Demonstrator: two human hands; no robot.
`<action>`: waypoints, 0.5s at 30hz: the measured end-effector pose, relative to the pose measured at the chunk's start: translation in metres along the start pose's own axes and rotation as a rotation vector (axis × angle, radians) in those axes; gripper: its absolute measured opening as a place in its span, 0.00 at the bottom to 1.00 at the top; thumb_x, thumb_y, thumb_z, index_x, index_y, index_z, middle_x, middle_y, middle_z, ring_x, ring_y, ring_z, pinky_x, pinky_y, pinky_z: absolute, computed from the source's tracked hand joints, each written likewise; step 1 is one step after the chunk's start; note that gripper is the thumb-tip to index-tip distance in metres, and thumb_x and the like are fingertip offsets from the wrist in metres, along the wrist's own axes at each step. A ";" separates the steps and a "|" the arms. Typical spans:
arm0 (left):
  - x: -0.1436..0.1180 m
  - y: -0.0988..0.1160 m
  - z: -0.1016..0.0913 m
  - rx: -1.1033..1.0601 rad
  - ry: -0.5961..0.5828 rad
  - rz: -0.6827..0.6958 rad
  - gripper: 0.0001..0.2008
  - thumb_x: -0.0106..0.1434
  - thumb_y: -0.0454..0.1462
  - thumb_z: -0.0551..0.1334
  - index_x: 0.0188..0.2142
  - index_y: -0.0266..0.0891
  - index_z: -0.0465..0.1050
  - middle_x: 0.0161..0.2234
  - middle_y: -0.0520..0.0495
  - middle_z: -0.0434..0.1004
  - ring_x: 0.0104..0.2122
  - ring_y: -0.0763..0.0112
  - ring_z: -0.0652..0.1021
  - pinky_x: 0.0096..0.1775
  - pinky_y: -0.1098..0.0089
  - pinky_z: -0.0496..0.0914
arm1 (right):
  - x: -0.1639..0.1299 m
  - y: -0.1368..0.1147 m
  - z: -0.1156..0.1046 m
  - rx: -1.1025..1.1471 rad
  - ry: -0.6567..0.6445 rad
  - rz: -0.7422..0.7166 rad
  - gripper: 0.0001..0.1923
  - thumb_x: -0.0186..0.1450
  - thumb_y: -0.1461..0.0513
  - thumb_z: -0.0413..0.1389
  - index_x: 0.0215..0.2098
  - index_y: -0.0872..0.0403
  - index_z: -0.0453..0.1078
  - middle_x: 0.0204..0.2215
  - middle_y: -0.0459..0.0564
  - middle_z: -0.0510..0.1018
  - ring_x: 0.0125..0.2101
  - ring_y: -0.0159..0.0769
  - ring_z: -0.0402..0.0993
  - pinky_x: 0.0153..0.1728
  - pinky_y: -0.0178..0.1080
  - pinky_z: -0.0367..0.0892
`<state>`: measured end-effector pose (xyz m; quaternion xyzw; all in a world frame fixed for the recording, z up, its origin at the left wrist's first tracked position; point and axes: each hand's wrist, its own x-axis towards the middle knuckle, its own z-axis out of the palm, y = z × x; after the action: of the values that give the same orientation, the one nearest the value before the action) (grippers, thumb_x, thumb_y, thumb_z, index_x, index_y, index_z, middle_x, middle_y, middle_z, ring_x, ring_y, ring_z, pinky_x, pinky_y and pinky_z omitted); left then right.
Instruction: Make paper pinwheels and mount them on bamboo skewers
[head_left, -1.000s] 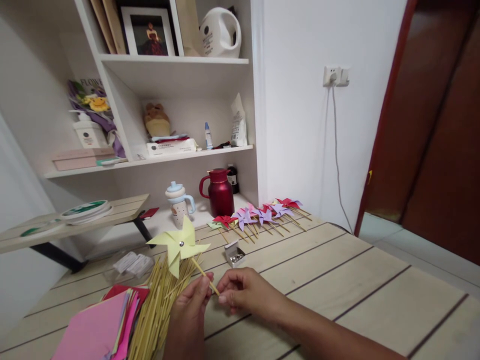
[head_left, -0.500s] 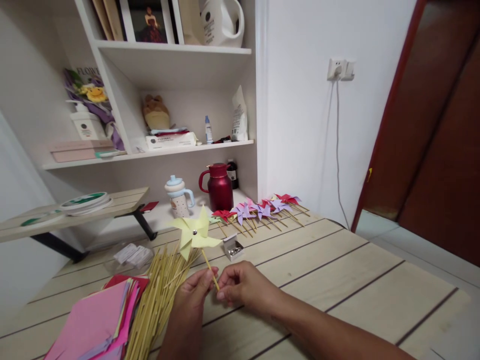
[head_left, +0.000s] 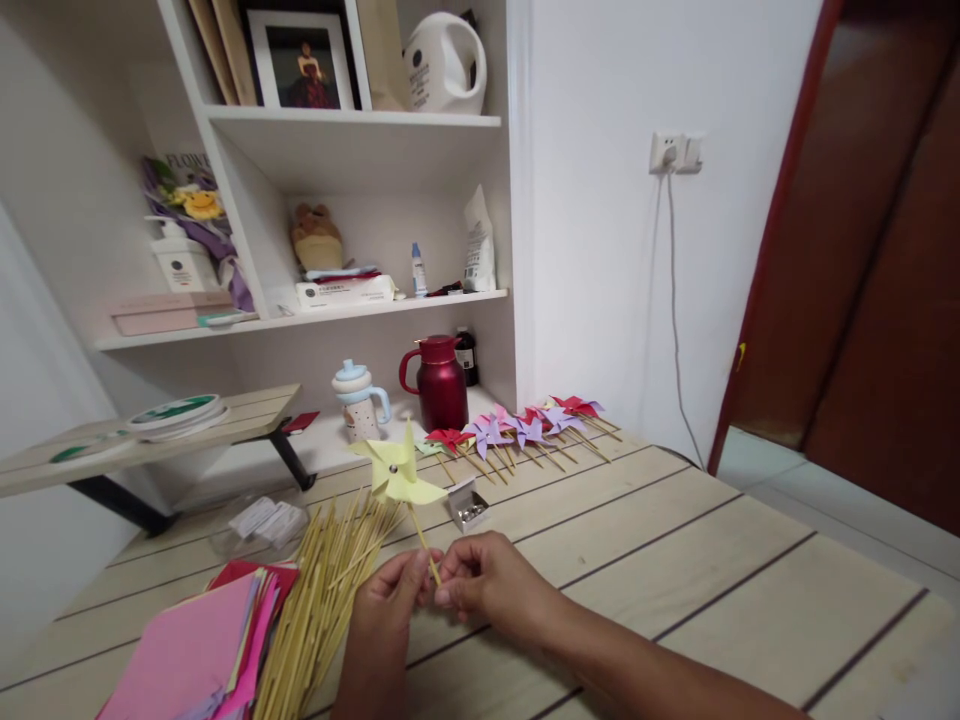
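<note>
Head view: both hands meet low at centre, above the plank table (head_left: 675, 560).
Left hand (head_left: 386, 610): fingertips pinched on the lower end of a thin bamboo stick; the forearm rises from the bottom edge.
Right hand (head_left: 487, 585): thumb and forefinger pinch the same stick just beside the left fingertips; the other fingers are curled in.
Yellow pinwheel (head_left: 397, 472): held off the table on that stick, tilted up and away from the person, with a metal pin at its hub; it sits above the far end of the loose sticks.
Step in hand (judgement): the pinwheel looks assembled and is being checked or turned by its stick between the fingertips.
Next move (judgement): a light grip low on the stick, so that the paper blades are not crushed, and free table surface to set it down.
Bamboo sticks (head_left: 315, 610): a loose bundle flat on the table, just left of the left hand.
Coloured paper squares (head_left: 187, 665): a stack, pink on top, touching the bundle's left side.
Pin box (head_left: 469, 505): small, open, beyond the right hand.
Finished pinwheels (head_left: 517, 430): a row of red and purple ones along the far table edge.
Red jug (head_left: 441, 385): behind that row, on the low white shelf, next to a pale lidded cup (head_left: 358, 400).
</note>
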<state>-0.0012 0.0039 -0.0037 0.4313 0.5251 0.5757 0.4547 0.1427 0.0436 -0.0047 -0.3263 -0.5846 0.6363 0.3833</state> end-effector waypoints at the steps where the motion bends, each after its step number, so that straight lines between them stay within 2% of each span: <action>1: 0.000 0.000 0.000 0.009 0.017 0.003 0.21 0.49 0.53 0.69 0.31 0.37 0.81 0.24 0.50 0.77 0.30 0.67 0.73 0.37 0.69 0.67 | 0.000 0.001 0.000 -0.008 0.006 -0.003 0.12 0.45 0.59 0.65 0.21 0.56 0.68 0.15 0.40 0.70 0.16 0.26 0.63 0.21 0.31 0.57; 6: 0.001 0.001 0.003 0.032 0.088 0.024 0.22 0.44 0.54 0.71 0.29 0.38 0.81 0.22 0.52 0.74 0.28 0.69 0.70 0.37 0.70 0.66 | 0.001 0.002 0.000 -0.050 0.031 -0.016 0.09 0.47 0.60 0.63 0.22 0.56 0.69 0.14 0.39 0.69 0.17 0.26 0.63 0.20 0.30 0.55; 15: 0.002 -0.006 0.002 0.041 0.133 0.046 0.25 0.41 0.56 0.71 0.26 0.36 0.79 0.17 0.56 0.63 0.23 0.72 0.65 0.28 0.70 0.61 | 0.002 0.005 0.003 -0.099 0.066 -0.029 0.04 0.48 0.64 0.60 0.22 0.56 0.68 0.14 0.39 0.68 0.15 0.26 0.61 0.20 0.30 0.55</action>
<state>0.0010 0.0070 -0.0096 0.4135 0.5557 0.6025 0.3966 0.1383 0.0441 -0.0097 -0.3569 -0.6071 0.5900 0.3950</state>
